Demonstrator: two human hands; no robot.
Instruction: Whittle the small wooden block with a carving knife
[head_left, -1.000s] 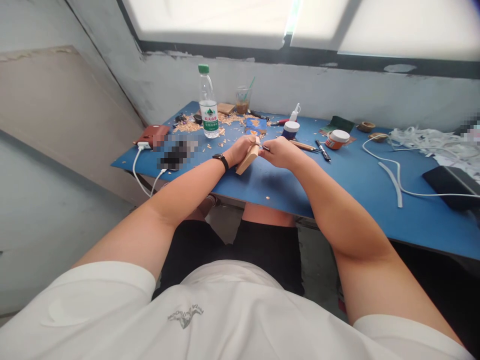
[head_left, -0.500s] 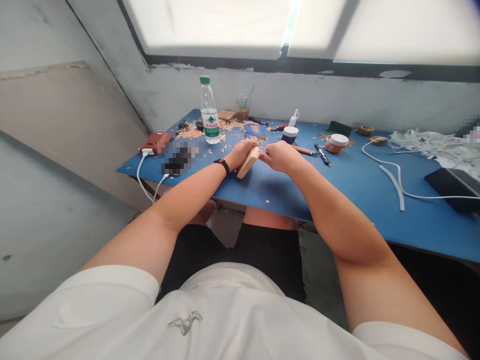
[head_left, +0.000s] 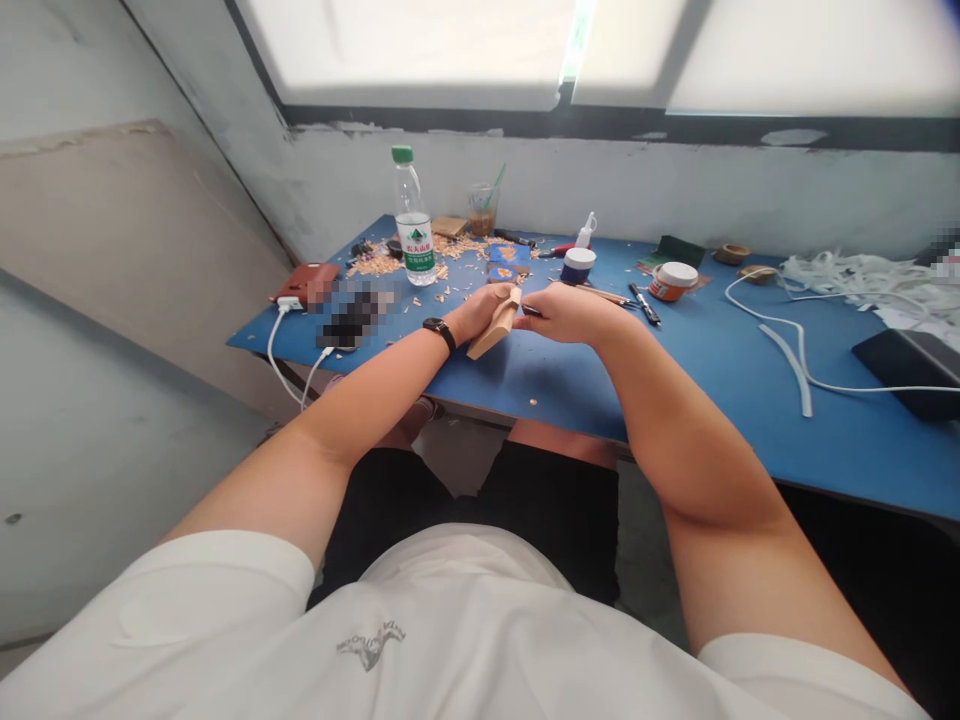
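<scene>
My left hand (head_left: 480,312) is closed around a pale wooden block (head_left: 492,335), tilted above the front part of the table. In my right hand (head_left: 571,314), just to the right of the block, the closed fingers grip a slim dark tool (head_left: 532,311). Only a short piece of that tool shows, and my fingers cover the rest. Its tip lies close to the upper end of the block; I cannot tell whether they touch.
Wood shavings (head_left: 375,262) are strewn around a water bottle (head_left: 417,245) at the back left. A blue jar (head_left: 577,268), an orange jar (head_left: 673,284) and a marker (head_left: 645,305) stand or lie beyond my right hand. A white cable (head_left: 802,350) crosses the right side.
The block has turned slightly in my left hand. My right hand has rotated a little, so the dark part of the tool now shows beside the block.
</scene>
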